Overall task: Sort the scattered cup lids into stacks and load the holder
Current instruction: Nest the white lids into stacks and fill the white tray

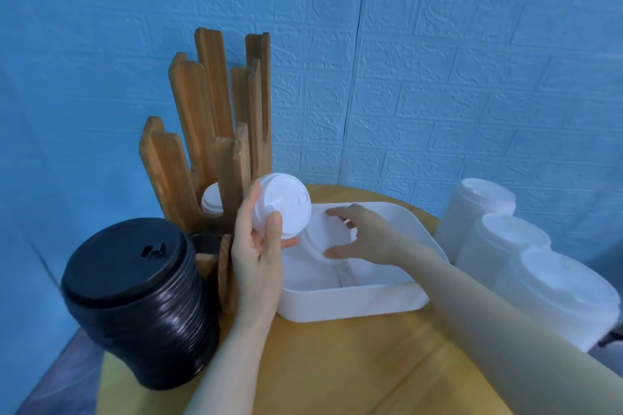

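We see white lids [286, 205] stacked and tilted, at two o'clock from the slatted wooden holder's [209, 131] base.
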`<action>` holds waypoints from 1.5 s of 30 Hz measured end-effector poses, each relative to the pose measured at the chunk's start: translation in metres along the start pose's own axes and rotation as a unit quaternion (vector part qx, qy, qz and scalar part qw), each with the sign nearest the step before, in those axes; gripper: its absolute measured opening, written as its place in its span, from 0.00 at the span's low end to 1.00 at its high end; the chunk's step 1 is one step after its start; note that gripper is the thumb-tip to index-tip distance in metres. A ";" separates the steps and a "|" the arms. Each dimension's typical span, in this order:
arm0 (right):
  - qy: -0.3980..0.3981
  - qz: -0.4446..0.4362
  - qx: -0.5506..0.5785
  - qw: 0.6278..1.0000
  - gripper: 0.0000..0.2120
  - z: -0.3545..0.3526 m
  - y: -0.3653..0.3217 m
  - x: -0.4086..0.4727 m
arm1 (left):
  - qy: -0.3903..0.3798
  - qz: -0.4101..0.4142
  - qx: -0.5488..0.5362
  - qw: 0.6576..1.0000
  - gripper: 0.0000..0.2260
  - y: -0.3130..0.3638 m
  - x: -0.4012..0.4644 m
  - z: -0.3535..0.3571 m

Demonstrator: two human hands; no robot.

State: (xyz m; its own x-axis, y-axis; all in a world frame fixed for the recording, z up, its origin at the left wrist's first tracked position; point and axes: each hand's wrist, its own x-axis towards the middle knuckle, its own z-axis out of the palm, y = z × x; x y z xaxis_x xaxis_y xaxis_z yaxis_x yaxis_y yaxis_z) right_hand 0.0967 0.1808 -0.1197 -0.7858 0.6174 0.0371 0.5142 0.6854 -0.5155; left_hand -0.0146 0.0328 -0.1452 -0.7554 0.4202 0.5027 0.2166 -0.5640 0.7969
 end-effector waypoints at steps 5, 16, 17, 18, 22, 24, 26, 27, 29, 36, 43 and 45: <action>0.146 0.006 0.157 0.977 0.31 -0.018 -0.010 -0.049 | -0.036 0.027 0.010 0.999 0.18 0.008 -0.005 -0.003; 0.093 0.085 0.485 0.865 0.34 -0.004 -0.066 -0.140 | -0.211 -0.031 0.032 0.977 0.26 0.058 -0.062 0.007; 0.082 0.094 0.459 0.880 0.33 -0.002 -0.068 -0.143 | -0.209 -0.033 0.041 0.977 0.28 0.060 -0.066 0.007; 0.085 0.104 0.433 0.891 0.33 -0.001 -0.071 -0.146 | -0.202 -0.035 0.045 0.978 0.28 0.063 -0.070 0.008; 0.155 0.109 0.333 0.924 0.32 0.003 -0.063 -0.156 | -0.141 -0.101 -0.027 0.985 0.23 0.074 -0.079 0.008; 0.194 0.033 0.322 0.926 0.33 0.005 -0.052 -0.164 | -0.130 -0.162 -0.053 0.977 0.22 0.078 -0.083 0.006; 0.161 -0.083 0.273 0.945 0.40 0.002 -0.044 -0.174 | -0.132 -0.230 -0.066 0.962 0.22 0.080 -0.089 0.005; 0.136 -0.134 0.219 0.957 0.44 0.001 -0.039 -0.177 | -0.135 -0.251 -0.067 0.956 0.22 0.081 -0.093 0.004; 0.112 -0.204 0.135 0.963 0.45 0.002 -0.032 -0.182 | -0.137 -0.284 -0.082 0.946 0.21 0.082 -0.101 0.003; 0.220 -0.067 0.297 0.927 0.39 0.017 -0.037 -0.202 | -0.123 -0.352 -0.141 0.917 0.21 0.088 -0.116 0.002; 0.260 0.049 0.262 0.928 0.48 0.035 -0.048 -0.199 | -0.152 -0.345 -0.128 0.917 0.22 0.084 -0.126 0.003; 0.268 0.045 0.214 0.938 0.50 0.038 -0.052 -0.199 | -0.155 -0.335 -0.116 0.922 0.22 0.083 -0.129 0.004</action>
State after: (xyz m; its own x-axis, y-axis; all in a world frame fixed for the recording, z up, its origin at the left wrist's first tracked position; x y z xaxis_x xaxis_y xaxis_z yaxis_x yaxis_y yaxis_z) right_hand 0.2132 0.0078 -0.1323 -0.4011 0.8497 0.3423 0.2960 0.4738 -0.8294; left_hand 0.1027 -0.0654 -0.1426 -0.4497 0.8929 0.0235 -0.4005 -0.2251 0.8882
